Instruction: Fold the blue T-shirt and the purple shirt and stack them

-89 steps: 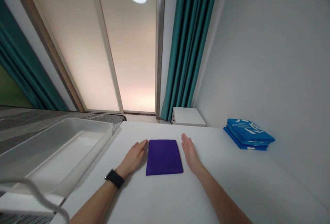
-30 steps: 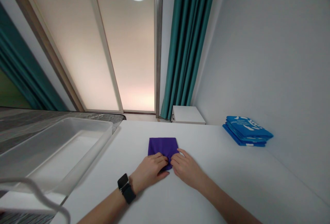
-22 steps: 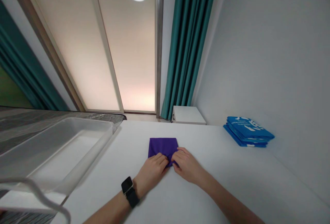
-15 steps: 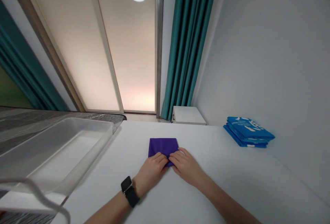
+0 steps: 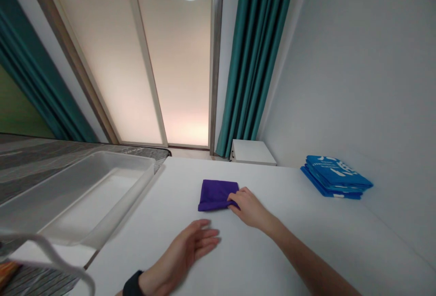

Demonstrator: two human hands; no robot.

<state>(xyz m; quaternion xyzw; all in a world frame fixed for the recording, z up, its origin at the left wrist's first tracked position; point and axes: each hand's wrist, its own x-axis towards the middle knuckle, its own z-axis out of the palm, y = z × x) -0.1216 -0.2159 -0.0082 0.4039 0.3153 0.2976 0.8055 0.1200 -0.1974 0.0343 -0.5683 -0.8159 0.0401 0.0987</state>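
Note:
A folded purple cloth (image 5: pixel 216 194) lies on the white table (image 5: pixel 259 259), its near edge rolled or folded over. My right hand (image 5: pixel 250 207) pinches the cloth's near right corner between thumb and fingers. Just below the cloth, my left hand (image 5: pixel 190 246) is turned palm inward with its fingers apart, touching nothing. A black band circles my left wrist.
On the left stands a translucent plastic bin (image 5: pixel 98 196), with a pale curved tube (image 5: pixel 56 259) in front of it. A stack of folded blue bags (image 5: pixel 335 175) lies at the right by the wall. A white cabinet (image 5: pixel 252 151) stands beyond the table.
My left hand has let go of the cloth, moved back toward me and turned over. My right hand stays at the cloth's corner. The near part of the cloth is now folded up into a straight edge.

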